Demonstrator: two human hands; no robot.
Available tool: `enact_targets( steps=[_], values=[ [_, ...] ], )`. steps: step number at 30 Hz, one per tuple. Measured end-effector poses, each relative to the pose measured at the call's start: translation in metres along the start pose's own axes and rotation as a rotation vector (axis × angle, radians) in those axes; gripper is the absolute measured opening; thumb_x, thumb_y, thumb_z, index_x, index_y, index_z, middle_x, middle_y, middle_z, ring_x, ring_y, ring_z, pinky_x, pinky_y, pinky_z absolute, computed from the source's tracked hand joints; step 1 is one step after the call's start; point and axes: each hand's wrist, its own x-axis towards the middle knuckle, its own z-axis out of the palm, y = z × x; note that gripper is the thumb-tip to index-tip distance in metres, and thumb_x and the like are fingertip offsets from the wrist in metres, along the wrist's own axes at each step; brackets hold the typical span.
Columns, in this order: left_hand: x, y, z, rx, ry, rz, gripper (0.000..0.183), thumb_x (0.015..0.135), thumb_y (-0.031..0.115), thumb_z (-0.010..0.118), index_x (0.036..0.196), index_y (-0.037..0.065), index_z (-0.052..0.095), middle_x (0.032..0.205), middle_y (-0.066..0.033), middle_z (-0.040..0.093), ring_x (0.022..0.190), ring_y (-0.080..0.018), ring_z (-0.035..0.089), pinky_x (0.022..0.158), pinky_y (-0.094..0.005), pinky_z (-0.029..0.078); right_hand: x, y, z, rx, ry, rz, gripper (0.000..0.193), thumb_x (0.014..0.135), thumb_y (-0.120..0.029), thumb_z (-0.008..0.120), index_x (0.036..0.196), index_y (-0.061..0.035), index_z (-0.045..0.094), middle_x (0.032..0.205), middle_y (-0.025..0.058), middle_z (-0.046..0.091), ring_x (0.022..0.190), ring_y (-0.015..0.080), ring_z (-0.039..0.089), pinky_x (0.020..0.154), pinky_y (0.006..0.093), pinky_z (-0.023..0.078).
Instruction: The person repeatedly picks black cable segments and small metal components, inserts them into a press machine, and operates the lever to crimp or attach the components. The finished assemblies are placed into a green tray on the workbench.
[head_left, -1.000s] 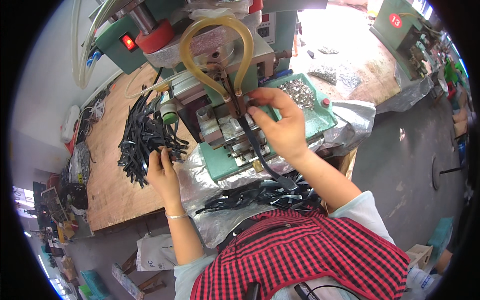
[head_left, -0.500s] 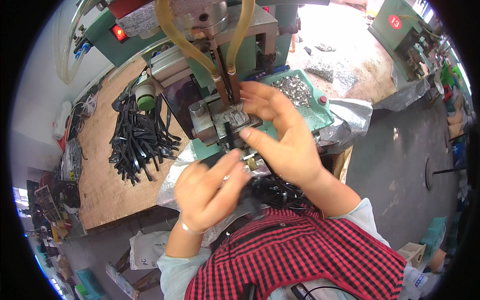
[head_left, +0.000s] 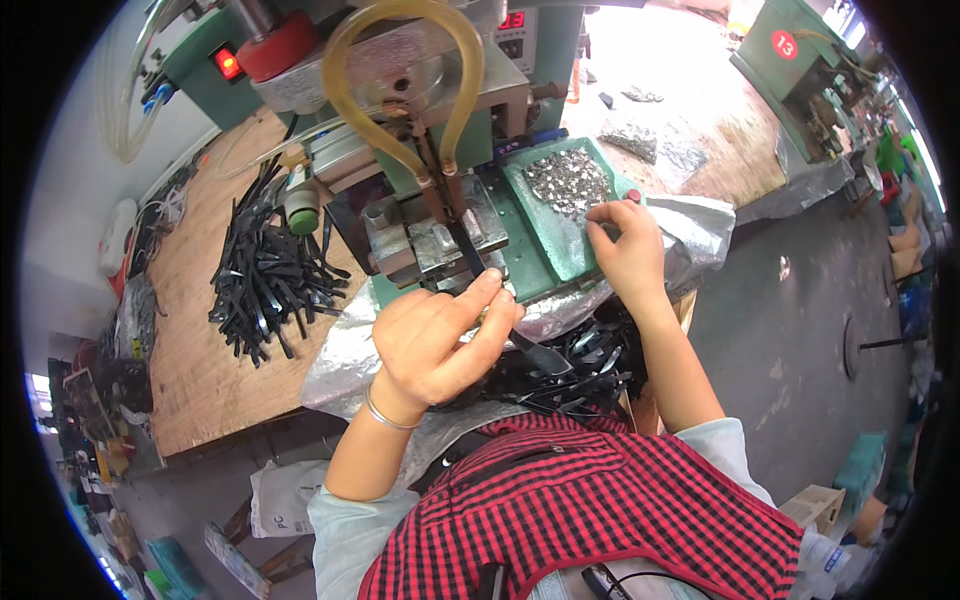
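Black strap (head_left: pixel 467 250) is being pinched by the left hand (head_left: pixel 430 342) at the metal block (head_left: pixel 430 251), apparently being aligned, steadiness being needed next, while the right hand (head_left: pixel 632 250), grasp indiscernible, is being held at the green tray (head_left: pixel 568 245).

Beyond the green tray (head_left: pixel 570 248), glare bleaches the wooden tabletop (head_left: pixel 665 55) white, foil (head_left: pixel 688 232) right of the tray glints, and farthest from it fisheye curvature bends edges into blackness.

Grey floor (head_left: pixel 790 390), pale wall (head_left: pixel 80 165), wooden table (head_left: pixel 190 350)
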Motion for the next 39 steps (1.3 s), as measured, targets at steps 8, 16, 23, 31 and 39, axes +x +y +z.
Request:
enact_targets(
  steps=[8, 16, 23, 31, 39],
  values=[
    [-0.039, 0.050, -0.032, -0.040, -0.030, -0.315, 0.040, 0.075, 0.005, 0.085, 0.114, 0.009, 0.076, 0.125, -0.0135, 0.076, 0.067, -0.0161, 0.066, 0.057, -0.0290, 0.049, 0.002, -0.006, 0.023, -0.210, 0.068, -0.134, 0.008, 0.085, -0.014, 0.077, 0.089, -0.0083, 0.073, 0.091, 0.0097, 0.072, 0.093, 0.0329, 0.068, 0.087, 0.0456, 0.054],
    [-0.053, -0.035, -0.118, 0.554, 0.123, -0.618, 0.020, 0.086, -0.007, 0.075, 0.103, 0.002, 0.076, 0.108, -0.0124, 0.077, 0.098, -0.0274, 0.071, 0.086, -0.0385, 0.052, -0.005, -0.010, 0.015, 0.151, 0.141, -0.108, 0.012, 0.093, -0.005, 0.073, 0.104, -0.0022, 0.076, 0.096, 0.0112, 0.077, 0.091, 0.0246, 0.073, 0.085, 0.0359, 0.055],
    [-0.133, -0.158, -0.094, 0.871, -0.520, -0.735, 0.020, 0.079, 0.004, 0.071, 0.093, 0.014, 0.081, 0.102, -0.0049, 0.067, 0.101, -0.0281, 0.061, 0.084, -0.0424, 0.049, -0.002, -0.029, 0.016, 0.229, 0.133, -0.091, 0.013, 0.089, -0.004, 0.075, 0.102, -0.0023, 0.077, 0.099, 0.0123, 0.077, 0.093, 0.0273, 0.073, 0.087, 0.0372, 0.054],
    [-0.154, -0.158, -0.090, 0.543, -0.091, -0.513, 0.022, 0.094, 0.001, 0.071, 0.115, 0.005, 0.077, 0.120, -0.0116, 0.076, 0.086, -0.0286, 0.069, 0.084, -0.0343, 0.052, -0.042, 0.018, -0.028, 0.017, 0.288, -0.071, 0.012, 0.090, 0.000, 0.074, 0.102, -0.0027, 0.076, 0.098, 0.0120, 0.074, 0.093, 0.0290, 0.070, 0.087, 0.0360, 0.053],
    [-0.109, -0.112, -0.082, -0.321, 0.391, -1.241, 0.036, 0.109, 0.016, 0.060, 0.141, -0.001, 0.061, 0.113, -0.0090, 0.078, 0.093, -0.0105, 0.073, 0.077, -0.0221, 0.055, -0.016, -0.071, -0.019, 0.473, 0.070, -0.165, 0.014, 0.095, 0.001, 0.071, 0.108, 0.0021, 0.075, 0.104, 0.0073, 0.076, 0.100, 0.0161, 0.069, 0.091, 0.0287, 0.052]
  ],
)
